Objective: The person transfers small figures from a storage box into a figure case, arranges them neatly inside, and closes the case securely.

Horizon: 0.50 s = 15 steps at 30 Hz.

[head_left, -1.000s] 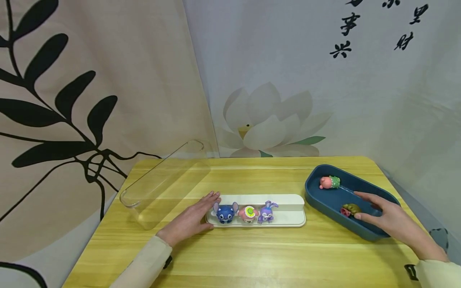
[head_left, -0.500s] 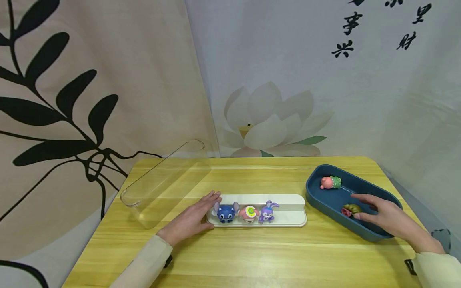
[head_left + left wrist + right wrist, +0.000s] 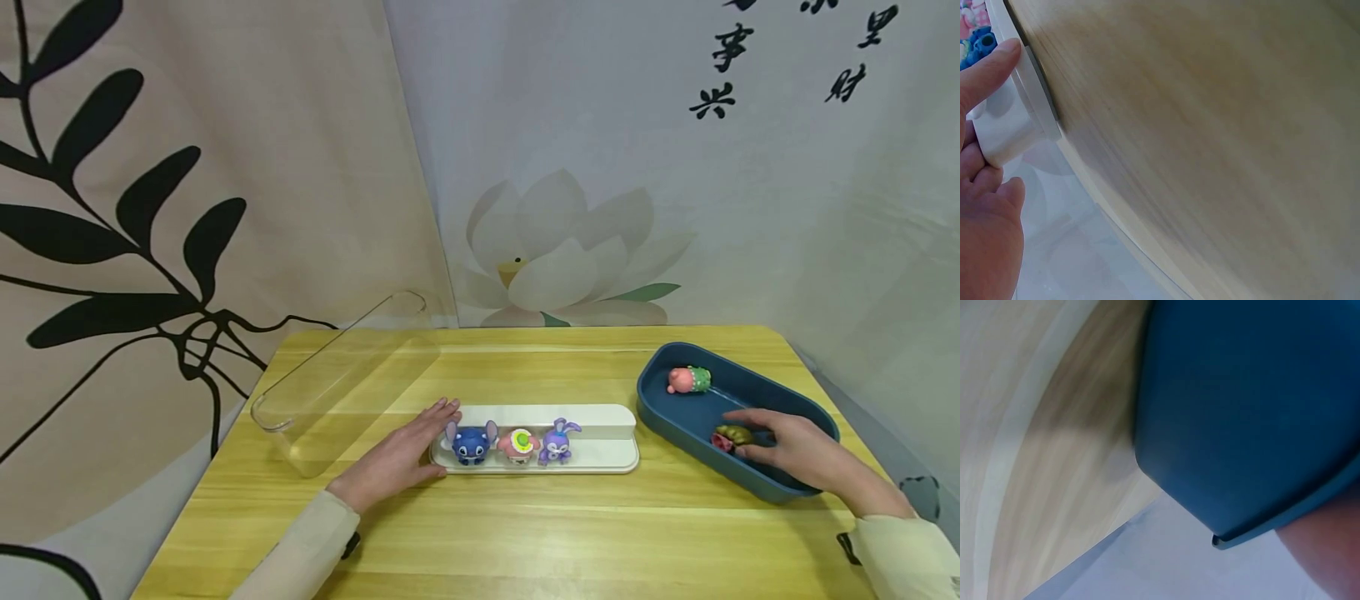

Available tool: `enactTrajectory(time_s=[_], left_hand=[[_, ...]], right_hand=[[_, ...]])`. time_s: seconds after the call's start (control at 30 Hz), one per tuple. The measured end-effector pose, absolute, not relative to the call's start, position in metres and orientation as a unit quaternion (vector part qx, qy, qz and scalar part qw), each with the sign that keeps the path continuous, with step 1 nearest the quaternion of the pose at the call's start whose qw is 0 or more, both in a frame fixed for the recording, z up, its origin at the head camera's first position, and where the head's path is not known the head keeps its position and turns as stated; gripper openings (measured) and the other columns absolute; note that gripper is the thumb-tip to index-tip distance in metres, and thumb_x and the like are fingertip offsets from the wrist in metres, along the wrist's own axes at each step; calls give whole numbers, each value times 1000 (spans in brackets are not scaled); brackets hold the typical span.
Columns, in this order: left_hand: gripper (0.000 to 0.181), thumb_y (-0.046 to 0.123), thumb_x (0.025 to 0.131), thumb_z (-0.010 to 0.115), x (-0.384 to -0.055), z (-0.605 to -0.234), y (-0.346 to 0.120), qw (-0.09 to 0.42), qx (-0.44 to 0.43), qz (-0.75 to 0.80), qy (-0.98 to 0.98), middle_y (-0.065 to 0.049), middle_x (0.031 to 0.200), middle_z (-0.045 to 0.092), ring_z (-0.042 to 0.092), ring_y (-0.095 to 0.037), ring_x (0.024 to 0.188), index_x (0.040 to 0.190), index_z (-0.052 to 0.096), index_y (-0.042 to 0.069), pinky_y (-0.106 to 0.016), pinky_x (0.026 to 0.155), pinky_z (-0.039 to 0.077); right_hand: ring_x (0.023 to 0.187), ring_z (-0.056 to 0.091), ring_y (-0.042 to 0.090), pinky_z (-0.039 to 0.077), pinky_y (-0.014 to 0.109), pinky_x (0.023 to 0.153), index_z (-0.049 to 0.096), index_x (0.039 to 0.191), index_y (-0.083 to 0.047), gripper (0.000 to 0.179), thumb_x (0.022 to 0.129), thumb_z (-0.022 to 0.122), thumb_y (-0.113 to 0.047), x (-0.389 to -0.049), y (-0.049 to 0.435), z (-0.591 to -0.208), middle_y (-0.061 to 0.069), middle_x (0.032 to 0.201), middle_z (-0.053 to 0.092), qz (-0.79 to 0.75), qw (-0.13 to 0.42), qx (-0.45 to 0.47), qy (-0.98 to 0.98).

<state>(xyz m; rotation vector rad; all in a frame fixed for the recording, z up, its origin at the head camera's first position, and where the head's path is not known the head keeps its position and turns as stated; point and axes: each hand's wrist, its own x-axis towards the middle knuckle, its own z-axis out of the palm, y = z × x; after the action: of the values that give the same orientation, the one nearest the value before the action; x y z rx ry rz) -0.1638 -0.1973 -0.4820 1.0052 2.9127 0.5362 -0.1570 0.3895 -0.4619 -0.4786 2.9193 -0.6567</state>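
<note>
Green-brown toy [image 3: 732,436] | lying in blue tray [image 3: 750,390] | right hand [image 3: 801,454] touching

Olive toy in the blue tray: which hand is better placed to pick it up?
Right, most likely. The right hand is inside the blue tray with fingertips at the olive toy. The left hand rests against the white tray, far across the table.

Your right hand [image 3: 798,450] covers part of the brownish toy [image 3: 731,436], so its grip can't be read; the right wrist view only shows blurred blue tray [image 3: 1254,412].
</note>
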Motion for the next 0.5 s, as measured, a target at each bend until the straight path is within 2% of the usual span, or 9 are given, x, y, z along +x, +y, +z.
enactTrajectory(time_s=[0.17, 0.37, 0.5], left_hand=[[91, 25, 86, 86, -164, -482, -198, 4, 323, 169, 931, -5, 170, 26, 24, -26, 156, 162, 36, 13, -49, 120, 36], [91, 25, 86, 86, -164, -483, -198, 3, 322, 171, 931, 0, 171, 24, 25, -25, 156, 162, 37, 14, -49, 120, 37], [91, 25, 86, 86, -164, -483, -198, 4, 322, 172, 931, -3, 171, 25, 25, -26, 156, 162, 37, 13, -50, 119, 37]], right_hand=[[112, 63, 48, 58, 61, 84, 66, 134, -1, 49, 89, 80, -15, -159, 389, -463, 28, 125, 67, -206, 59, -161, 964], [110, 64, 46, 57, 63, 85, 66, 133, 0, 48, 89, 81, -15, -161, 387, -463, 27, 124, 67, -197, 57, -157, 966], [105, 65, 41, 58, 59, 83, 67, 131, 0, 46, 89, 80, -13, -162, 387, -463, 24, 120, 69, -194, 57, -158, 967]])
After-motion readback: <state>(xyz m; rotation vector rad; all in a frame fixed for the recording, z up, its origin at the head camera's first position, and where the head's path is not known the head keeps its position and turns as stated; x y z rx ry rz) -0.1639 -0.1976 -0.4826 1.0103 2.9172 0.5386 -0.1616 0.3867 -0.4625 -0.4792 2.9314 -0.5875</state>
